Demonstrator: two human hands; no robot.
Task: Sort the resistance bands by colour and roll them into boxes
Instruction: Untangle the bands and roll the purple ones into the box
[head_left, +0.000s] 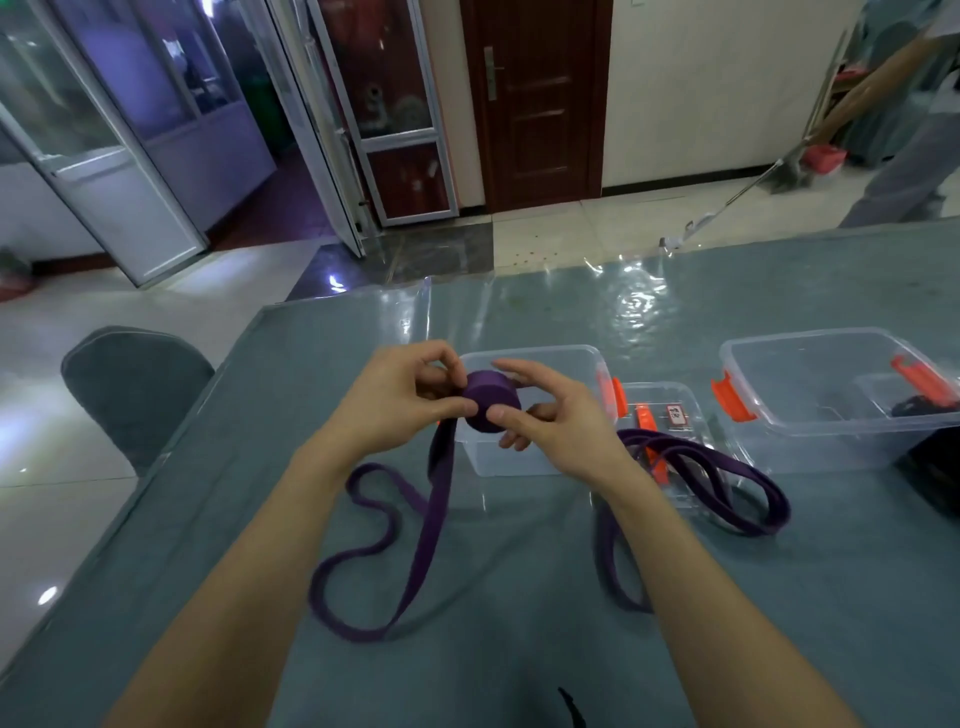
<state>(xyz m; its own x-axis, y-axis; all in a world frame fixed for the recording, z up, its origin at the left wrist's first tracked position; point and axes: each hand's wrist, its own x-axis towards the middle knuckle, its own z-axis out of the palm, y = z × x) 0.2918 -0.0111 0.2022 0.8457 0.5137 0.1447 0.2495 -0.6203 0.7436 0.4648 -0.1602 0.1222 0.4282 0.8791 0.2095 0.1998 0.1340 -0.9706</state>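
The left hand (395, 400) and right hand (558, 428) both close their grip on the purple band roll (491, 402) between them, above the clear box (540, 355), its loose tail (428, 525) trailing onto open tabletop (519, 639) nearer.

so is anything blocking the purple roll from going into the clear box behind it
Nothing visible does. The left hand and right hand hold the purple roll right in front of the open clear box. Its unrolled tail hangs down to the table.
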